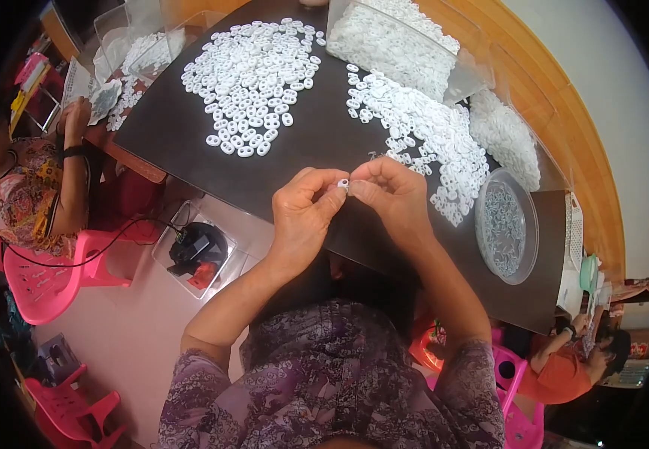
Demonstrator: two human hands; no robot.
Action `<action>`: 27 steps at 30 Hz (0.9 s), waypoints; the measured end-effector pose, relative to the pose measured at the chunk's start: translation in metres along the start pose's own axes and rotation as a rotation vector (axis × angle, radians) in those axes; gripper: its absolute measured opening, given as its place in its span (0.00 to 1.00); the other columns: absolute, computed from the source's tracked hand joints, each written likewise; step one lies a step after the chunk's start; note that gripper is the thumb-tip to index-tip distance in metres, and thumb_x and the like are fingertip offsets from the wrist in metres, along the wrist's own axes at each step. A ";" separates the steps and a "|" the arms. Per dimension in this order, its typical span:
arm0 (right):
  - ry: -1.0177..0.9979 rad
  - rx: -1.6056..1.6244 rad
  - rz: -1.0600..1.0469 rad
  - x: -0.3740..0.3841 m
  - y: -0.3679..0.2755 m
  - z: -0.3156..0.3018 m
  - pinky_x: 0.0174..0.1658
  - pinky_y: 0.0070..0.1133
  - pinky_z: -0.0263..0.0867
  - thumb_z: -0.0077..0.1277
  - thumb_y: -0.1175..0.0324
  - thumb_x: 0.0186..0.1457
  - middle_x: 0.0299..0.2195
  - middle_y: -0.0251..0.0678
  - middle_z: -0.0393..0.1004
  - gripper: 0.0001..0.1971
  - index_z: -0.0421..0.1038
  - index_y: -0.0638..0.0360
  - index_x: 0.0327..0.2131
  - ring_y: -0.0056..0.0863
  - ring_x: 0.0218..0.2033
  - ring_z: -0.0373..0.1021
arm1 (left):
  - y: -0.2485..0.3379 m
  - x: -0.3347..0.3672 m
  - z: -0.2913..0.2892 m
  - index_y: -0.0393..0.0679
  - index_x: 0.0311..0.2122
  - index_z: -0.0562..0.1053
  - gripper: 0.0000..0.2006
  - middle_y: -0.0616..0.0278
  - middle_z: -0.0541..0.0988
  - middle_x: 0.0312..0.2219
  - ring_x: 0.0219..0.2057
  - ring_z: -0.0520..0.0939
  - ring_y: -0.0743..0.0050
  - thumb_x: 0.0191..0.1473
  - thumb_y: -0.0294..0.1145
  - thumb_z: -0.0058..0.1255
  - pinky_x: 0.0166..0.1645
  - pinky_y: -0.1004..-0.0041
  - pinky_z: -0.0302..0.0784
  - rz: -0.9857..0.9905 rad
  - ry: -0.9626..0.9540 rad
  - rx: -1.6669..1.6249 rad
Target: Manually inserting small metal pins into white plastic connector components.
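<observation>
My left hand point(298, 213) pinches a small white plastic piece with a hole point(343, 183) between thumb and fingertips, above the near edge of the dark table point(227, 179). Right beside it, my right hand point(398, 200) has its thumb and forefinger pressed together against the piece's right side. Whatever those fingertips hold is too small to make out. Beyond the left hand lies a heap of white oval pieces with two holes point(257, 75). A looser pile of flat white pieces point(421, 123) spreads beyond the right hand. Some tiny metal bits point(375, 156) lie by the right knuckles.
A round clear tray of small metal parts point(505, 228) stands at the right. Clear bins of white pieces point(395, 49) line the far side. One person point(40, 179) sits at the left, another point(564, 367) at the right. A pink chair point(47, 273) stands at the left.
</observation>
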State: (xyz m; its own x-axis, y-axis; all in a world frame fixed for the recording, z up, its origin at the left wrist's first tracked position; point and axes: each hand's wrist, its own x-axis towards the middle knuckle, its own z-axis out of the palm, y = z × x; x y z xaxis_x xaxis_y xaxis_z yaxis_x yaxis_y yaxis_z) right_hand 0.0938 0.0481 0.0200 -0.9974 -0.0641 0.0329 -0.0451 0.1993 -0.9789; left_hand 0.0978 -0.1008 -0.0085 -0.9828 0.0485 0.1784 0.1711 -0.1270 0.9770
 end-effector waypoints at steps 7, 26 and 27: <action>0.001 -0.010 -0.038 0.002 0.005 0.006 0.32 0.13 0.63 0.49 0.76 0.50 0.24 0.30 0.72 0.03 0.70 0.66 0.29 0.14 0.27 0.67 | 0.003 0.004 0.004 0.34 0.34 0.74 0.05 0.64 0.73 0.24 0.25 0.72 0.82 0.50 0.21 0.50 0.32 0.81 0.68 0.038 -0.011 0.033; 0.196 -1.236 -0.494 0.111 0.039 -0.035 0.33 0.34 0.62 0.52 0.74 0.41 0.22 0.46 0.69 0.01 0.72 0.58 0.22 0.43 0.29 0.66 | -0.022 0.012 -0.004 0.34 0.35 0.75 0.09 0.69 0.75 0.26 0.26 0.71 0.87 0.52 0.30 0.54 0.32 0.85 0.67 -0.072 -0.083 -0.195; 0.195 -1.237 -0.496 0.112 0.039 -0.034 0.33 0.34 0.62 0.52 0.74 0.41 0.22 0.46 0.69 0.01 0.72 0.58 0.22 0.43 0.29 0.66 | -0.022 0.012 -0.004 0.34 0.35 0.75 0.10 0.69 0.74 0.25 0.26 0.71 0.87 0.52 0.30 0.54 0.32 0.85 0.67 -0.057 -0.080 -0.156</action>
State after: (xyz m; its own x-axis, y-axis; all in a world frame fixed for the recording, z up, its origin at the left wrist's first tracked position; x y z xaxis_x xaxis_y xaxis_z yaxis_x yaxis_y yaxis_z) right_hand -0.0216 0.0818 -0.0072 -0.8483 -0.2679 0.4567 -0.3186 0.9472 -0.0361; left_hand 0.0818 -0.1016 -0.0288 -0.9808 0.1374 0.1383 0.0966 -0.2737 0.9569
